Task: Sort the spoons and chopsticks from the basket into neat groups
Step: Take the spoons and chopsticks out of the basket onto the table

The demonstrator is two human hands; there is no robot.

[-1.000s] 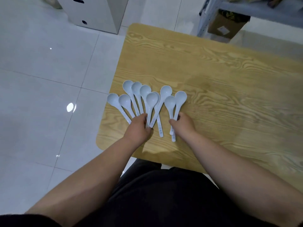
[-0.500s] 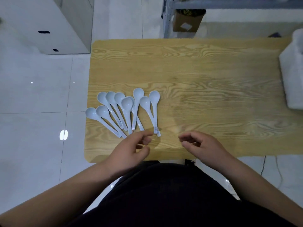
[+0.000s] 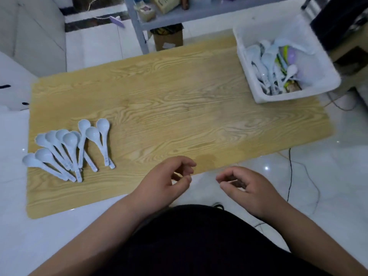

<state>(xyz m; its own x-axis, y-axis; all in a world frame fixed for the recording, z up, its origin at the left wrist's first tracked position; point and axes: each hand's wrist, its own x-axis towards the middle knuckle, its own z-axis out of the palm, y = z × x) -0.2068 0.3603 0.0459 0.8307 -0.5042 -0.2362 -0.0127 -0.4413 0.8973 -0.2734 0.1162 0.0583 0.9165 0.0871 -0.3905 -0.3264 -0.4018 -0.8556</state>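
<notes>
Several white soup spoons [image 3: 68, 148] lie fanned out on the left part of the wooden table [image 3: 179, 108], bowls away from me, handles toward me. A white basket [image 3: 247, 62] stands at the table's far right corner with more white spoons [image 3: 264, 64] and wrapped chopstick packets [image 3: 281, 62] inside. My left hand [image 3: 161, 184] hovers at the table's near edge, fingers loosely curled and holding nothing. My right hand [image 3: 247, 188] hangs just off the near edge, also loosely curled and holding nothing. Both hands are well right of the spoon fan and far from the basket.
A grey metal shelf [image 3: 179, 12] with a cardboard box [image 3: 168, 39] under it stands behind the table. White furniture [image 3: 31, 32] is at the far left. A thin cable [image 3: 290, 172] runs on the tiled floor near the table's right end.
Both hands let go of the spoon handles and drew back toward me. The view swung right, bringing the basket into sight. The spoons stayed fanned out.
</notes>
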